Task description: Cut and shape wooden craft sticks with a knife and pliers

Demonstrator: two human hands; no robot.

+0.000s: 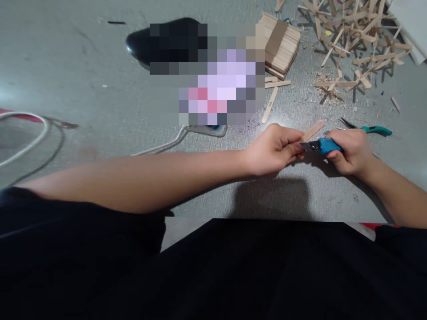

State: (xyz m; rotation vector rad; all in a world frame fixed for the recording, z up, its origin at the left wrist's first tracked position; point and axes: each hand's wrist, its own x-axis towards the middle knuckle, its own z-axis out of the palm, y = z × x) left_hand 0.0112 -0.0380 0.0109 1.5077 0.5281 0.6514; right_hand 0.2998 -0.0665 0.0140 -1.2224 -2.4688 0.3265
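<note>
My left hand (273, 149) is closed in a pinch on a flat wooden craft stick (313, 130) that points up and to the right. My right hand (350, 151) is wrapped round a blue utility knife (322, 146), whose blade tip meets the stick right at my left fingertips. Both hands hover just above the grey floor (100, 80).
A banded bundle of craft sticks (280, 44) lies further away, with loose sticks (271, 102) near it. A heap of glued stick crosses (356, 40) fills the upper right. Green-handled pliers (370, 129) lie behind my right hand. White cable (30, 142) curls at left.
</note>
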